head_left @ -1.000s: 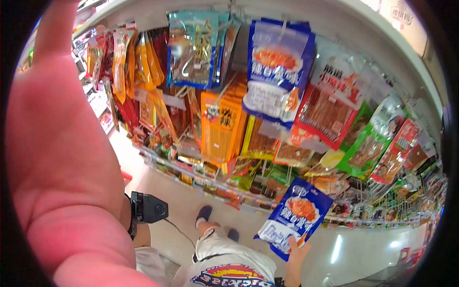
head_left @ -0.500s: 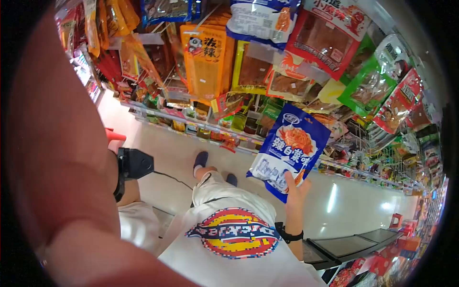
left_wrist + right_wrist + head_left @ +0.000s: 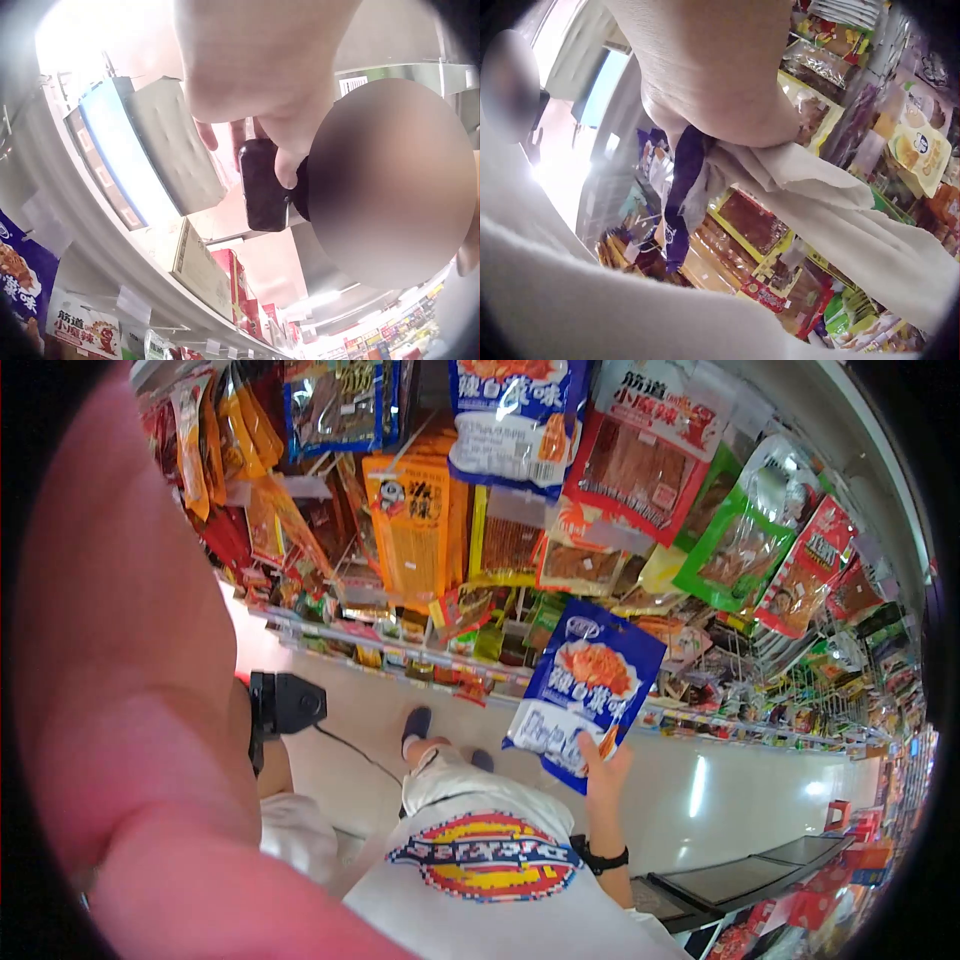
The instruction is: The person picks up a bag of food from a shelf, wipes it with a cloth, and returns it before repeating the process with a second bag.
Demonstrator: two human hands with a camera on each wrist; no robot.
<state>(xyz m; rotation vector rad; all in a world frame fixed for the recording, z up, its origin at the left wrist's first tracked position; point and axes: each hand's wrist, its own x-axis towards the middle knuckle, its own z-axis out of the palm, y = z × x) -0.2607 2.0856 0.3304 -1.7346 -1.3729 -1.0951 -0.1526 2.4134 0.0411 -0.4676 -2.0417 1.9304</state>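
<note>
My right hand (image 3: 608, 765) grips a blue-and-white snack bag (image 3: 590, 680) by its lower right corner, thumb across the printed front. In the right wrist view the bag (image 3: 679, 240) appears nearly edge-on below that hand, its fingers mostly hidden. My left hand (image 3: 262, 90) is raised beside my head, where it holds a small black box-shaped device (image 3: 264, 191), thumb on its face. In the head view this raised hand and arm (image 3: 150, 660) fill the left side, large and blurred. A matching blue bag (image 3: 515, 435) hangs on the rack ahead.
Hanging around it are orange packets (image 3: 415, 530), a red-and-clear packet (image 3: 645, 460) and a green one (image 3: 740, 550). A lower shelf edge (image 3: 480, 665) runs across. Dark-framed panels (image 3: 750, 880) stand at lower right, and a cabled black wrist camera (image 3: 285, 702) is at left.
The head view has tilted downward, so the rack and the held bag appear higher, and more shirt and floor show. My right hand keeps its grip; my left stays raised.
</note>
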